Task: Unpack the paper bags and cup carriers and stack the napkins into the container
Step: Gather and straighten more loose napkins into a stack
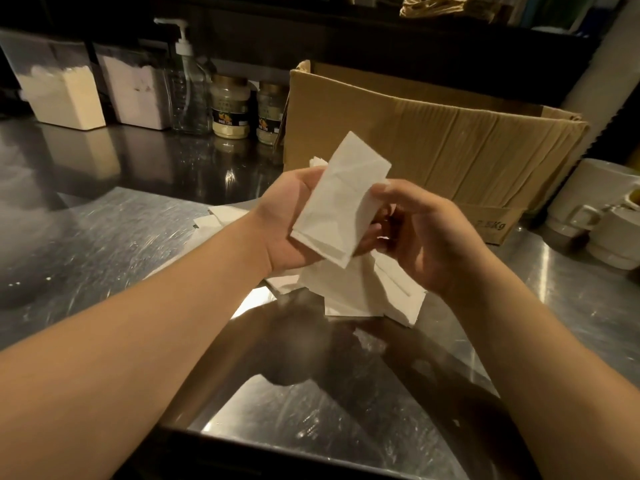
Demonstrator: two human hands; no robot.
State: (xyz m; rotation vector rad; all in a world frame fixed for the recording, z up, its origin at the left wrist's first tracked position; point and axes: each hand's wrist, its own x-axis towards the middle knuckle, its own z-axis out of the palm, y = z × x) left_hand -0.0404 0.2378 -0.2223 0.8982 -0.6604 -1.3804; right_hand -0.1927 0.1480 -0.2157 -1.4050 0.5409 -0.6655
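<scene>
Now we hold a folded napkin (pixel 341 199) above the steel counter (pixel 104 237), left hand (pixel 294 223) cupped under it, right hand (pixel 415 237) fingers pinching its edge.

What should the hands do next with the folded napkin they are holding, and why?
Probably square the napkin up between both hands, then lay it on a neat stack. The left hand grips it from below while the right hand pinches its edge, more napkins lie loose on the counter, and no napkin container shows in view.
</scene>
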